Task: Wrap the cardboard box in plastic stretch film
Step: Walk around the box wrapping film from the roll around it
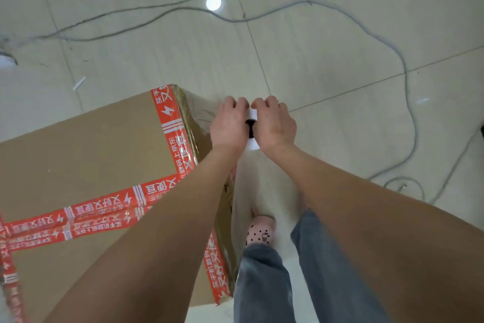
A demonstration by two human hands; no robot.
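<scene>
Two hands, the left hand (227, 123) and the right hand (275, 123), curl their fingers round a white cylindrical roll of stretch film (252, 113), held upright just off the far right corner of the cardboard box (91, 144). Clear, glossy film (201, 110) lies wrinkled over that corner, beside red printed tape (172, 118) edging the matte brown box, which fills the near left. Thin grey cables (403, 66) loop over the shiny tiled floor (314, 47).

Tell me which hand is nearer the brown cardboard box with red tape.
Left. The left hand grips the white stretch-film roll right beside the far corner of the brown cardboard box; the right hand grips the roll's other side, farther from the box.
</scene>
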